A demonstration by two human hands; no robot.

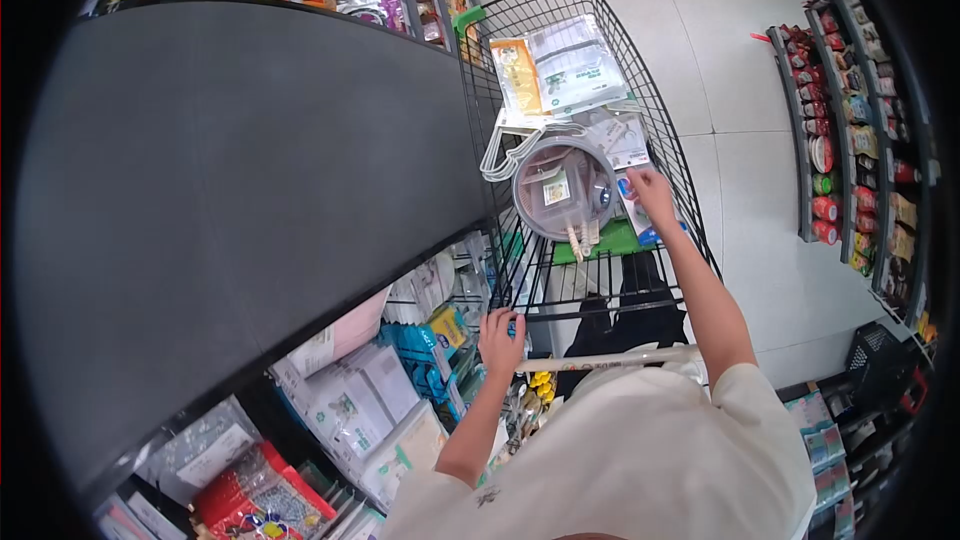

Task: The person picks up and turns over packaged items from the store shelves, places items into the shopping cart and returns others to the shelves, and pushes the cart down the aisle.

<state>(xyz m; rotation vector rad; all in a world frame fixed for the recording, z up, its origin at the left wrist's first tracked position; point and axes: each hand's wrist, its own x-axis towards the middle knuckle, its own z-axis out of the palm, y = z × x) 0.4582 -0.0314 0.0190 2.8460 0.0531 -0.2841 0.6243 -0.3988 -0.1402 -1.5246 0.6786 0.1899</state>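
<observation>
- A white package with blue and red print [639, 224] lies in the shopping cart [688, 172], along its right edge toward the near end.
- The right hand [652, 198] reaches over the cart's right edge to the package's upper part, fingers bent; whether they grasp it or only touch it, I cannot tell.
- Just left of the package sits a round grey-rimmed tub [522, 202], with smaller items showing inside it.
- A green panel [618, 238] lies below the tub, nearer the handle [640, 358].
- White hangers [498, 152] lie beyond the tub, toward the cart's left edge.
- Plastic-wrapped packs [580, 65] fill the cart's far end, between the left and right edges.
- The left hand [500, 342] is at the cart's near left corner, beside the handle's end, fingers curled; whether it grips anything, I cannot tell.
- Stocked shelves [850, 120] stand across the pale floor [740, 175], well apart from the cart's right edge.
</observation>
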